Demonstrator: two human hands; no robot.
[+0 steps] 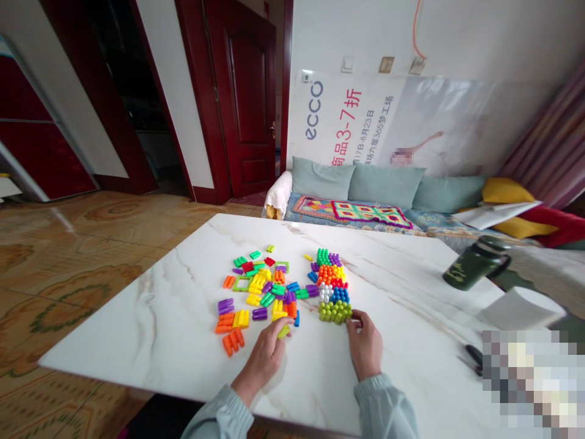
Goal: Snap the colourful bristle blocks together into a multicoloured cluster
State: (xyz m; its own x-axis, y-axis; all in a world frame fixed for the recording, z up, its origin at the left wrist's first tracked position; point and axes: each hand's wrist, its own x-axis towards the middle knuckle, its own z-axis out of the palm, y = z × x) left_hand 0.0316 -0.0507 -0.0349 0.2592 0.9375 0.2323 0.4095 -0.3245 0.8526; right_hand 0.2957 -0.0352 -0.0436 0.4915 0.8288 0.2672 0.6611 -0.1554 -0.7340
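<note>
- Head view: small yellow-green plastic piece [283, 331], lower centre of frame, is pinched between thumb and fingers of the left hand [265, 351].
- Multicoloured block of round-ended plastic pieces [336, 284], right of centre, is touched at its lower-right corner by the right hand [366, 342]; fingers bent, whether a piece is gripped cannot be told.
- Loose multicoloured plastic tubes [260, 280] are strewn left of centre on the white marble-patterned table [183, 305].
- Handling, judged: block best steadied with light fingertip pressure; held piece best gripped by its sides, ends left uncovered; rows not to be nudged askew.
- Container: dark green lidded bottle with side handle [470, 268], right of frame; contents hidden.
- Square green plastic frame [236, 284], left of centre: tabletop seen through its middle.
</note>
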